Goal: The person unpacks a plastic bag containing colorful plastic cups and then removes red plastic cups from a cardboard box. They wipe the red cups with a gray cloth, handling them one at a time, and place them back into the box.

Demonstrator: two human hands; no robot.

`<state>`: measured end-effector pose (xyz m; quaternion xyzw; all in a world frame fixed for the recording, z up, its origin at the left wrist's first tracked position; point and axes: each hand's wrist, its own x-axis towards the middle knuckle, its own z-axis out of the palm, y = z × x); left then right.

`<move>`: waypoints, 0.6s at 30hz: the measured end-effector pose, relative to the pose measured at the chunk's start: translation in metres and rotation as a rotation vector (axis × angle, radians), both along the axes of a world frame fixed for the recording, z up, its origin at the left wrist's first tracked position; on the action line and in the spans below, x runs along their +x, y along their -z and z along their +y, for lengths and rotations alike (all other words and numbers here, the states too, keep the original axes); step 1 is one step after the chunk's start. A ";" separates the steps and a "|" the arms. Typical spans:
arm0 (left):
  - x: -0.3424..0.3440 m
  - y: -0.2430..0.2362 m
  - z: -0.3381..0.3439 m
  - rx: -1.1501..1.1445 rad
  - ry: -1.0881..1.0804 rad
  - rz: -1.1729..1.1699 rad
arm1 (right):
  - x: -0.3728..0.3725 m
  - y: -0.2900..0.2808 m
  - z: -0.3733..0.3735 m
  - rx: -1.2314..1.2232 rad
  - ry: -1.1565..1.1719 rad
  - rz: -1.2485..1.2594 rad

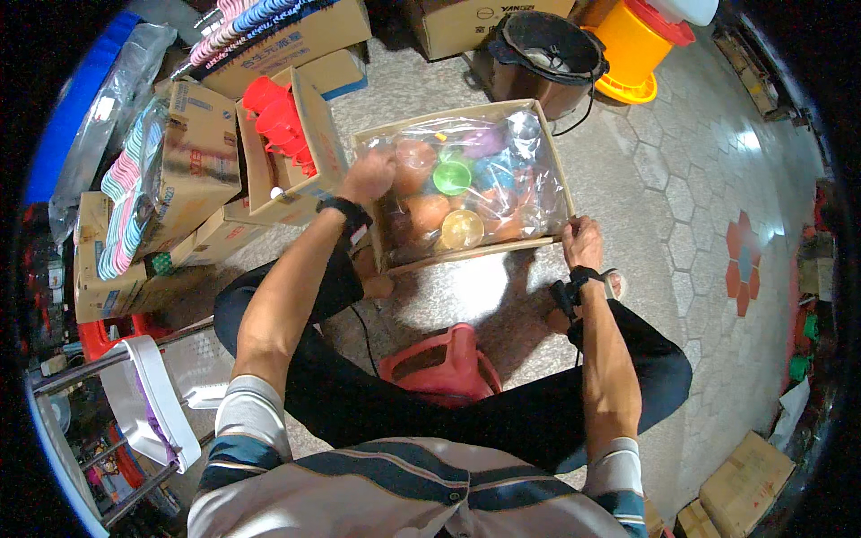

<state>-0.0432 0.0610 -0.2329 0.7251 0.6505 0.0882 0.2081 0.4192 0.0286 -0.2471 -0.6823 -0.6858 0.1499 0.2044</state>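
Observation:
An open shallow cardboard box (466, 260) lies on the floor in front of me. Clear plastic (502, 121) covers several round cup-like items in it. Among these are a green cup (452, 177), a yellow one (462, 230) and orange ones (415, 168). My left hand (369, 175) is at the box's left side, fingers drawn together at the plastic's edge; what they hold cannot be made out. My right hand (583, 240) grips the near right corner of the box with curled fingers. Both wrists wear black bands.
Beyond the box stand a dark pot (549, 67) with a cord and a yellow container (635, 49). To the left are a carton of red cups (280, 121), more cartons (202, 152) and striped hangers (134, 193). A red plastic stool (457, 363) is between my legs.

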 end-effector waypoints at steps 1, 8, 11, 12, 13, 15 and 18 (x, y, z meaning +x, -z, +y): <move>0.003 0.002 -0.011 0.078 0.037 0.100 | 0.000 0.001 0.000 -0.008 0.007 -0.011; 0.015 0.021 -0.094 0.222 0.303 0.453 | -0.001 0.007 0.009 -0.073 0.146 0.075; 0.009 0.013 -0.092 0.198 0.329 0.399 | 0.000 0.009 0.012 -0.085 0.177 0.068; 0.008 0.008 -0.084 0.058 0.276 0.317 | 0.000 0.009 0.012 -0.098 0.179 0.084; 0.007 0.004 -0.077 -0.098 0.220 0.242 | 0.000 0.009 0.011 -0.132 0.193 0.104; 0.004 -0.007 -0.067 0.044 0.104 0.309 | -0.001 0.009 0.008 -0.092 0.159 0.127; 0.002 -0.017 -0.061 0.139 0.056 0.340 | -0.002 0.008 0.007 -0.064 0.153 0.133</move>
